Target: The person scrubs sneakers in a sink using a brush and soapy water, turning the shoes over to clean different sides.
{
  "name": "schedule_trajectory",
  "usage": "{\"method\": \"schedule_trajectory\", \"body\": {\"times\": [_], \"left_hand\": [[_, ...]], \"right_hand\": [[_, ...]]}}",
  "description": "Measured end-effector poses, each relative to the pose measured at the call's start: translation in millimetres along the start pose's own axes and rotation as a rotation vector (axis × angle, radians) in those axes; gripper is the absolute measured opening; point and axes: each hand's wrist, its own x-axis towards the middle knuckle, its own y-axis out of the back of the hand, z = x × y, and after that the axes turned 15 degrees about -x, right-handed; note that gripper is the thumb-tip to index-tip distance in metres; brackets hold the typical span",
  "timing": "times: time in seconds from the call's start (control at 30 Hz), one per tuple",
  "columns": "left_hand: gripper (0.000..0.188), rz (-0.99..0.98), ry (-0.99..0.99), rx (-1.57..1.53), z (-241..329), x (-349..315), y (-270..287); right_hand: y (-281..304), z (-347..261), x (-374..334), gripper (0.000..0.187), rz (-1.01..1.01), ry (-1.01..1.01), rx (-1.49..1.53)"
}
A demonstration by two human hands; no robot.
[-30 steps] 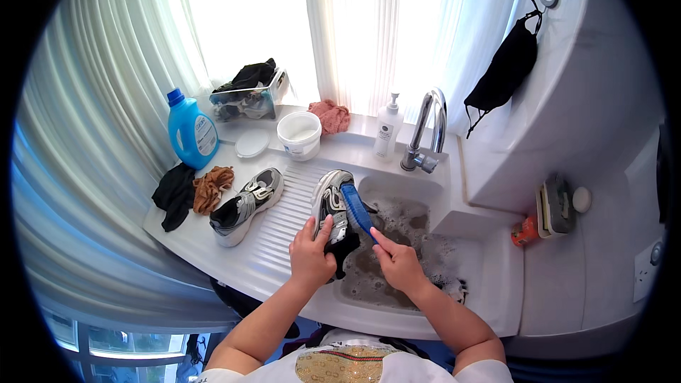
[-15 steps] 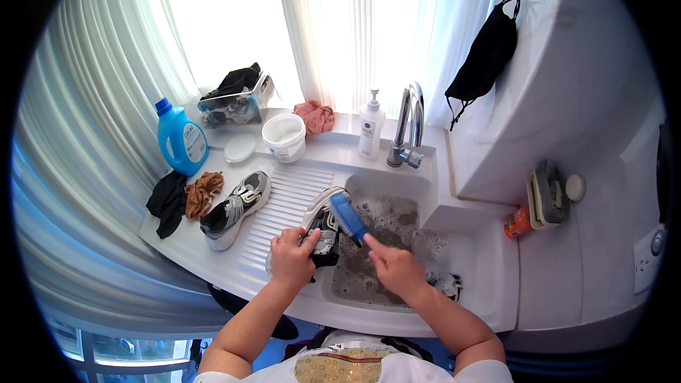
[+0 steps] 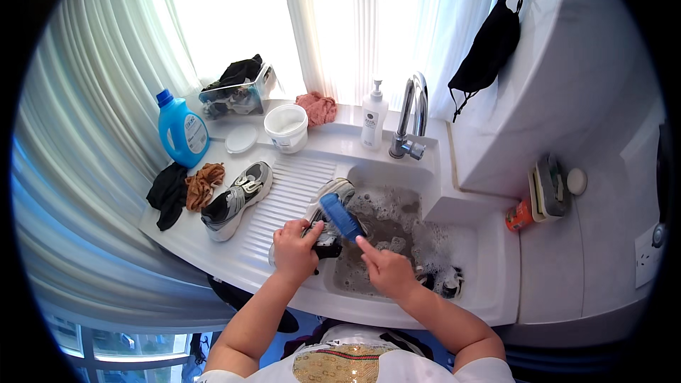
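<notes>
My left hand [image 3: 296,250] is closed round the heel end of a black, white and grey sneaker [image 3: 326,248], holding it at the sink's left edge. The sneaker's pale toe points away from me. In my right hand [image 3: 390,269] is a blue scrub brush [image 3: 341,218], its head over the shoe's upper. The brush hides part of the shoe, and its bristles are not visible. A matching sneaker [image 3: 237,200] rests on the ribbed drainboard [image 3: 294,177] to the left. Cloudy, foamy water [image 3: 383,223] fills the sink; a black-and-white item [image 3: 448,282] lies partly in it.
Behind stand a white tub [image 3: 285,131], its lid [image 3: 241,139], a pump bottle [image 3: 372,117] and the faucet [image 3: 408,120]. Farther left are a blue detergent jug [image 3: 183,131], black cloth [image 3: 168,195] and brown cloth [image 3: 204,186]. An orange container [image 3: 519,215] stands at right.
The brush and my right hand have shifted a little left over the shoe. My left hand keeps its hold. The whole view has tilted slightly.
</notes>
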Motion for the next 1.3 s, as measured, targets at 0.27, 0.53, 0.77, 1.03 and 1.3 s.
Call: {"method": "schedule_trajectory", "body": {"times": [0.27, 0.53, 0.77, 1.03, 1.3], "left_hand": [[0.052, -0.146, 0.832, -1.147, -46, 24, 14], [0.091, -0.272, 0.144, -0.275, -11, 98, -4], [0.079, -0.368, 0.259, -0.553, -32, 135, -20], [0.013, -0.245, -0.256, -0.057, 2, 40, 20], [0.070, -0.323, 0.035, -0.084, 14, 37, 12]], "right_hand": [[0, 50, 30, 0.033, 0.058, -0.399, 0.333], [3, 43, 25, 0.038, -0.110, -0.414, 0.551], [30, 18, 23, 0.038, -0.254, -0.275, 0.485], [23, 33, 31, 0.035, -0.129, -0.299, 0.309], [-3, 15, 41, 0.038, -0.233, -0.036, -0.076]]}}
